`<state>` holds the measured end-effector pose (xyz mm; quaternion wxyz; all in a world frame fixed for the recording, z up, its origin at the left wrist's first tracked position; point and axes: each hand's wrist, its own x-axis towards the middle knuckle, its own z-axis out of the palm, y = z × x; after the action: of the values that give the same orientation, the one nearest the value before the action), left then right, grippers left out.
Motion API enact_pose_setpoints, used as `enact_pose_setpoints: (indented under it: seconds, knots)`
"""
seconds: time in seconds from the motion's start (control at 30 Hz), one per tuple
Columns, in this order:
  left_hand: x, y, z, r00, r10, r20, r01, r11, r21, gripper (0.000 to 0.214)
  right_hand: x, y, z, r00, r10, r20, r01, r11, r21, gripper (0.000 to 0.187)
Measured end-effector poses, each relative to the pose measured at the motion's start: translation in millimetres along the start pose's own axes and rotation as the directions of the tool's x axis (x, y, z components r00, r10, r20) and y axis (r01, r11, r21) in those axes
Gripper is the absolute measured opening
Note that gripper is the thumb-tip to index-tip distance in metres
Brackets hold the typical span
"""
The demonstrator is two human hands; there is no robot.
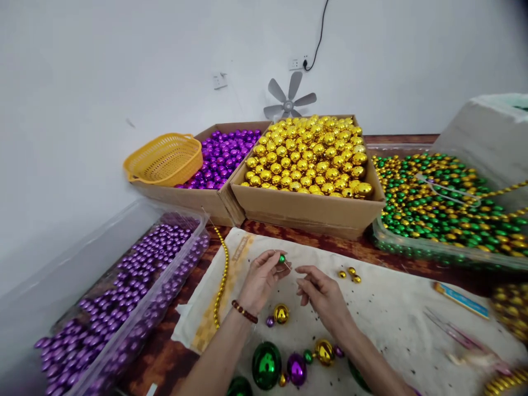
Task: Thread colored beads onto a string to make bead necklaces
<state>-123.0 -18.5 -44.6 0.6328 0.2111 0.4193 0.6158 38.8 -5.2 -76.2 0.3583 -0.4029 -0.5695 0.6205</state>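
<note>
My left hand (262,278) pinches a small green bead (282,258) between thumb and fingertips above a white cloth (391,313). Close to its right, my right hand (319,291) is pinched shut on something too thin to make out, perhaps a thread or needle. Below the hands lie a gold ball (281,314) and a small purple bead (269,321). Nearer me sit a large green ball (266,365), a purple ball (296,368) and another gold ball (324,352). Three tiny gold beads (350,274) lie to the right.
A gold bead strand (223,280) runs along the cloth's left side. Cardboard boxes of gold balls (307,157) and purple balls (223,157) stand behind, with a yellow basket (165,159). Clear trays hold purple beads (124,297) at left and green-and-gold beads (445,203) at right.
</note>
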Motion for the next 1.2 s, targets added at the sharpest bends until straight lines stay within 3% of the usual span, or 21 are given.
enact_pose_setpoints:
  seconds: [0.2, 0.33, 0.43, 0.5, 0.57, 0.67, 0.77, 0.9, 1.0, 1.13, 1.2]
  knots:
    - [-1.2, -23.4, 15.8, 0.996, -0.088, 0.018, 0.090, 0.990, -0.104, 0.018, 10.4, -2.1, 14.9, 0.995, -0.030, -0.098, 0.019, 0.994, -0.111, 0.035]
    - [5.9, -25.3, 12.3, 0.991, -0.129, -0.020, 0.127, 0.989, -0.071, 0.021, 10.0, -3.6, -1.7, 1.000, 0.018, -0.022, -0.022, 0.974, -0.225, 0.039]
    - [9.8, -20.2, 8.3, 0.986, -0.165, -0.023, 0.165, 0.986, 0.025, 0.024, 14.9, -6.7, -21.9, 0.996, -0.020, -0.092, -0.006, 0.961, -0.278, 0.033]
    - [10.8, -18.1, 7.5, 0.982, -0.186, 0.009, 0.184, 0.974, 0.132, 0.026, 21.9, -9.6, -31.4, 0.989, -0.036, -0.140, -0.001, 0.968, -0.253, 0.033]
    - [10.9, -18.4, 8.4, 0.974, -0.215, 0.075, 0.193, 0.954, 0.229, 0.028, 29.8, -12.5, -34.7, 0.993, -0.029, -0.119, 0.003, 0.978, -0.210, 0.033]
    - [10.1, -21.3, 10.3, 0.952, -0.266, 0.152, 0.207, 0.925, 0.319, 0.028, 38.2, -16.0, -31.4, 0.998, -0.019, -0.064, 0.009, 0.989, -0.145, 0.027]
    - [9.7, -24.0, 8.7, 0.934, -0.305, 0.187, 0.214, 0.895, 0.391, 0.025, 38.1, -18.7, -28.7, 0.992, -0.029, -0.123, 0.022, 0.998, -0.054, 0.029]
    - [10.9, -24.4, 1.4, 0.921, -0.328, 0.209, 0.187, 0.846, 0.500, 0.021, 26.6, -25.8, -37.6, 0.960, -0.065, -0.272, 0.081, 0.996, 0.047, 0.030]
    - [11.9, -18.9, -3.7, 0.931, -0.308, 0.197, 0.170, 0.841, 0.513, 0.020, 13.7, -35.3, -51.0, 0.913, -0.145, -0.380, 0.190, 0.978, 0.084, 0.026]
    - [10.1, -2.6, -11.4, 0.956, -0.229, 0.183, 0.104, 0.849, 0.519, 0.020, -6.7, -46.3, -74.3, 0.813, -0.247, -0.527, 0.304, 0.952, 0.024, 0.020]
    - [6.8, 6.8, -17.4, 0.964, -0.179, 0.194, 0.036, 0.818, 0.574, 0.018, -18.6, -46.0, -90.5, 0.802, -0.262, -0.537, 0.275, 0.960, -0.057, 0.020]
